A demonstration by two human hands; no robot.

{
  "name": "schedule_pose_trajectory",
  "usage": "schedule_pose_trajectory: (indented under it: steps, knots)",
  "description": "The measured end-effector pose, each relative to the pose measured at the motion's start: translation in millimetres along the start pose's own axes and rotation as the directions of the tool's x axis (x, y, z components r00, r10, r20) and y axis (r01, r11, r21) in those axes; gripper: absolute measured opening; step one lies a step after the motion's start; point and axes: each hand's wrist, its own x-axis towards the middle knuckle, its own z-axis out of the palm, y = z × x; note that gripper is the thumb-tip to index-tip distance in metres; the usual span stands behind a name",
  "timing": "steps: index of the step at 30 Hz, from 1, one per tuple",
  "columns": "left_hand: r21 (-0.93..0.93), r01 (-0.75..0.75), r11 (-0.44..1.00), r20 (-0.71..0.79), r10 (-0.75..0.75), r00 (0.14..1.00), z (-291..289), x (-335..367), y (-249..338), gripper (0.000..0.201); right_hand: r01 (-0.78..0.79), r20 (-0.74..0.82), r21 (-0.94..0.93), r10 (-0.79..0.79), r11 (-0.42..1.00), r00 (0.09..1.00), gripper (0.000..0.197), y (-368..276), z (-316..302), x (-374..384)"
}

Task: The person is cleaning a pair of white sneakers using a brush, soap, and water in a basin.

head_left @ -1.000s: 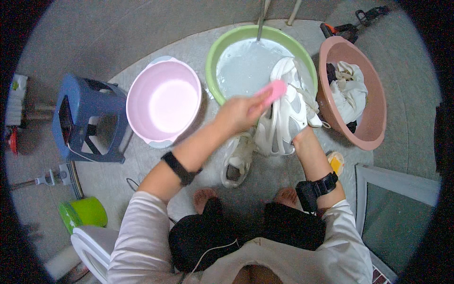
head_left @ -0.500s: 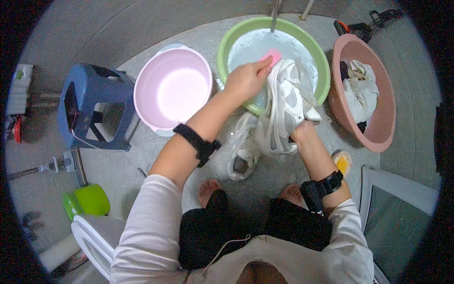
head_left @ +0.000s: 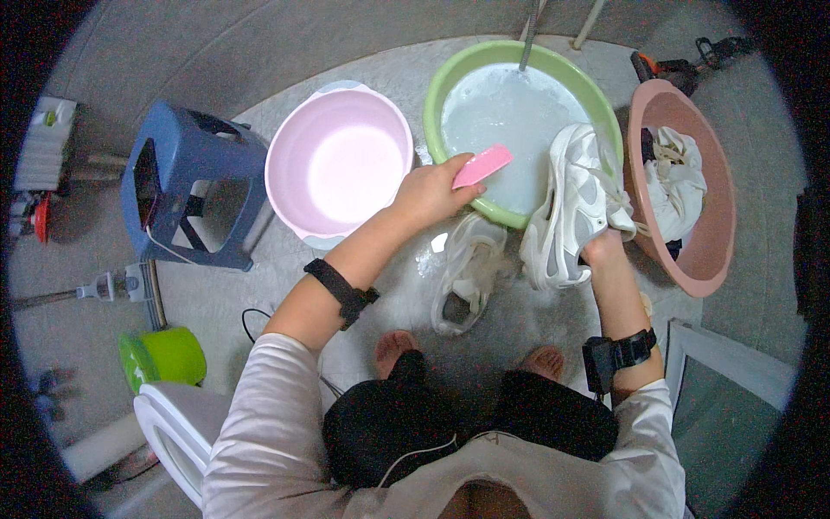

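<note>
My left hand [head_left: 432,192] is closed on a pink scrub brush [head_left: 486,164] above the near left rim of a green basin [head_left: 435,117]. Cloudy, sudsy water fills that basin. At its near right side my right hand [head_left: 603,249] holds up a white and grey sneaker [head_left: 562,221], toe pointing away from me. The shoe's opening hides part of my right fingers. A second white sneaker [head_left: 467,281] rests on the wet floor between my hands, nearer to my feet. The brush's bristles cannot be made out.
A pale pink basin [head_left: 281,164] stands to the left, beside a blue stool [head_left: 194,195]. At the right, a brownish-pink basin [head_left: 724,251] holds white and dark cloth. A grey hose [head_left: 527,43] hangs into the green basin. A white toilet [head_left: 169,441] is at lower left.
My left hand has drawn the brush back from the sneaker, toward the left and nearer to me. The sneaker in my right hand now sits farther right. The whole view has shifted slightly.
</note>
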Motion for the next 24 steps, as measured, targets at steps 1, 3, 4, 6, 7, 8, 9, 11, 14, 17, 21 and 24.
schedule_pose_trajectory:
  steps: [1,3,4,6,7,8,9,11,14,17,21,24]
  knots:
    - [-0.018,-0.031,0.999,-0.020,0.031,0.999,1,7,-1,0.050,0.002,-0.031,0.009,-0.002,1.000,1.000,0.030,-3,1,2]
    - [-0.009,-0.051,0.999,-0.001,0.051,0.999,4,20,3,0.049,0.003,-0.083,-0.020,-0.005,1.000,0.997,0.030,-2,3,6]
    - [-0.002,-0.069,0.998,0.011,0.069,0.998,7,28,5,0.047,0.004,-0.110,-0.028,-0.007,1.000,0.994,0.030,-2,3,8]
    - [-0.019,-0.090,0.996,0.050,0.091,0.995,12,46,9,0.047,-0.001,-0.172,-0.051,-0.008,0.999,0.985,0.030,-2,2,8]
    - [-0.035,-0.104,0.994,0.077,0.107,0.991,15,55,10,0.046,-0.003,-0.200,-0.060,-0.009,0.998,0.980,0.031,-2,1,9]
    - [-0.034,-0.102,0.994,0.092,0.105,0.990,20,64,5,0.046,-0.014,-0.227,-0.064,-0.001,0.998,0.974,0.031,0,0,10]
    - [0.007,-0.090,0.996,0.117,0.089,0.989,28,73,2,0.046,-0.006,-0.196,-0.084,-0.011,0.996,0.980,0.031,-1,4,8]
    - [0.045,-0.067,0.997,0.205,0.057,0.977,50,90,0,0.049,-0.039,-0.162,0.033,0.043,0.999,0.986,0.029,-22,-64,40]
    - [0.040,0.050,0.998,0.265,-0.059,0.963,45,90,-11,0.051,0.164,-0.038,-0.141,-0.171,0.976,0.985,0.027,14,11,2]
    - [-0.007,0.121,0.993,0.316,-0.112,0.942,47,96,-11,0.053,0.001,-0.331,-0.279,-0.098,0.960,0.938,0.027,12,26,-2]
    - [0.015,0.053,0.999,0.315,-0.054,0.947,57,94,-17,0.054,-0.026,-0.363,-0.290,-0.085,0.957,0.928,0.028,14,12,4]
    - [0.004,0.025,1.000,0.321,-0.025,0.947,51,93,-17,0.052,-0.016,-0.346,-0.276,-0.084,0.961,0.935,0.029,15,13,9]
